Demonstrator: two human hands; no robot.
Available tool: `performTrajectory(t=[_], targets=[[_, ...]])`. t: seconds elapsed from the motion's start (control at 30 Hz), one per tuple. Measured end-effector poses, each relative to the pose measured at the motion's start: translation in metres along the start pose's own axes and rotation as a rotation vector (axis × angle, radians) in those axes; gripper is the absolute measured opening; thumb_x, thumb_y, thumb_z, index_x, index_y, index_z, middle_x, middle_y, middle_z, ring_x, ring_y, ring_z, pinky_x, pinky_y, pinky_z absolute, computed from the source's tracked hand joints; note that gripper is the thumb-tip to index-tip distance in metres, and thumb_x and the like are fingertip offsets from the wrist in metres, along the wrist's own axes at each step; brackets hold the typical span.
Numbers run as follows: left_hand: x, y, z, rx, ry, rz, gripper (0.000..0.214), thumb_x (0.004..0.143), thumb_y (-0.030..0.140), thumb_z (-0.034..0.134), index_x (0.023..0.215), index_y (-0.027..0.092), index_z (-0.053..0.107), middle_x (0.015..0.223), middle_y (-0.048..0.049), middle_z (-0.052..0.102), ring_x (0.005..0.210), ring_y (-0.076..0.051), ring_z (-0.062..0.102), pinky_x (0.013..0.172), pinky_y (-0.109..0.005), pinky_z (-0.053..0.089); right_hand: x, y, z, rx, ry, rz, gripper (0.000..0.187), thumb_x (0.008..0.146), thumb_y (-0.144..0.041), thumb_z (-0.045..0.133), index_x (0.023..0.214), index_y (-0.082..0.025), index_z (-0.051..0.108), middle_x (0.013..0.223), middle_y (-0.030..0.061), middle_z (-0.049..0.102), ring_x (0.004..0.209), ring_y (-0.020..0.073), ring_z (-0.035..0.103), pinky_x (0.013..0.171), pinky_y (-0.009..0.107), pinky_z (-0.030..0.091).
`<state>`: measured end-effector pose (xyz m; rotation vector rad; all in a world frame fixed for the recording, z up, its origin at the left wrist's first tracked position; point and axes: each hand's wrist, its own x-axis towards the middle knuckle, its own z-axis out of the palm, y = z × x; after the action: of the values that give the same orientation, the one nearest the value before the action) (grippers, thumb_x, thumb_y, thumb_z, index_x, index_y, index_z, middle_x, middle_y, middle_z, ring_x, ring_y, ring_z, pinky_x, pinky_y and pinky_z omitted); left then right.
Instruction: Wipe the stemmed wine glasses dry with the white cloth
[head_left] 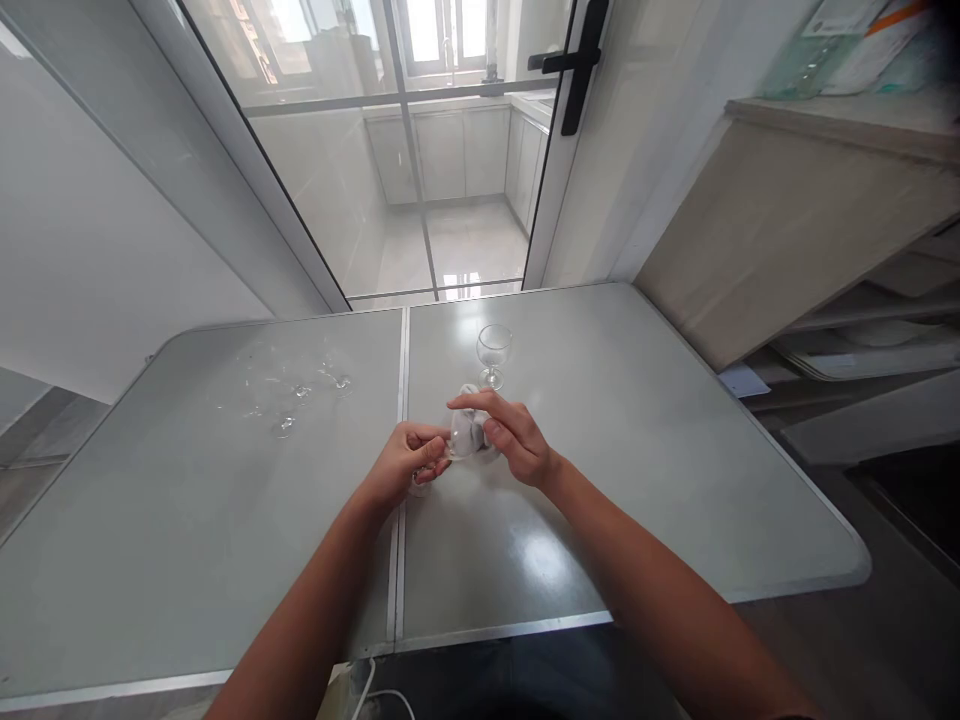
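Observation:
My left hand (415, 462) is closed around the stem of a clear wine glass (455, 445), which is tilted with its bowl to the right and its foot showing below my fingers. A white cloth (469, 428) is bunched at the bowl; I cannot tell how much of it is inside. My right hand (516, 437) presses the cloth against the glass, thumb in front and fingers over the top. Just beyond my hands, another stemmed glass (494, 350) stands upright on the table.
Several clear stemmed glasses (283, 425) are grouped on the left half of the grey table (187, 540); their outlines are faint. A metal seam (400, 570) divides the tabletop. Behind it is a glass door (450, 180) with a black handle (577, 65). Shelving (810, 200) stands at right.

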<state>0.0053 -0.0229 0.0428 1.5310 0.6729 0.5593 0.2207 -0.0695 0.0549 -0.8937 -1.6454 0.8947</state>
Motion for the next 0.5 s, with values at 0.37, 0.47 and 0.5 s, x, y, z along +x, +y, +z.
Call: performTrajectory(t=[0.37,0.47,0.5], targets=[[0.003,-0.035,0.004,0.996,0.696,0.581,0.048,0.084,0.053,0.076,0.119,0.021,0.072,0.055,0.0057,0.057,0.047,-0.009,0.049,0.053,-0.021,0.041,0.013,-0.012,-0.001,-0.195,-0.068,0.06,0.056,0.107,-0.047,0.039,0.159,-0.028,0.032,0.107,0.0049,0.066,0.105,0.0242,0.058,0.109,0.047,0.038],[0.001,-0.04,0.003,1.058,0.719,0.583,0.048,0.084,0.053,0.077,0.118,0.021,0.072,0.052,0.0056,0.056,0.045,-0.01,0.049,0.052,-0.022,0.039,0.013,-0.011,0.003,-0.144,-0.101,0.124,0.057,0.108,-0.046,0.034,0.162,-0.027,0.027,0.094,0.0022,0.065,0.09,0.0214,0.059,0.097,0.042,0.046],[0.001,-0.041,0.003,1.05,0.723,0.585,0.047,0.083,0.053,0.077,0.118,0.021,0.072,0.053,0.0056,0.056,0.046,-0.01,0.049,0.052,-0.022,0.039,0.013,-0.011,0.005,-0.091,-0.099,0.154,0.057,0.108,-0.047,0.034,0.161,-0.026,0.028,0.089,0.0009,0.063,0.084,0.02,0.058,0.091,0.038,0.047]])
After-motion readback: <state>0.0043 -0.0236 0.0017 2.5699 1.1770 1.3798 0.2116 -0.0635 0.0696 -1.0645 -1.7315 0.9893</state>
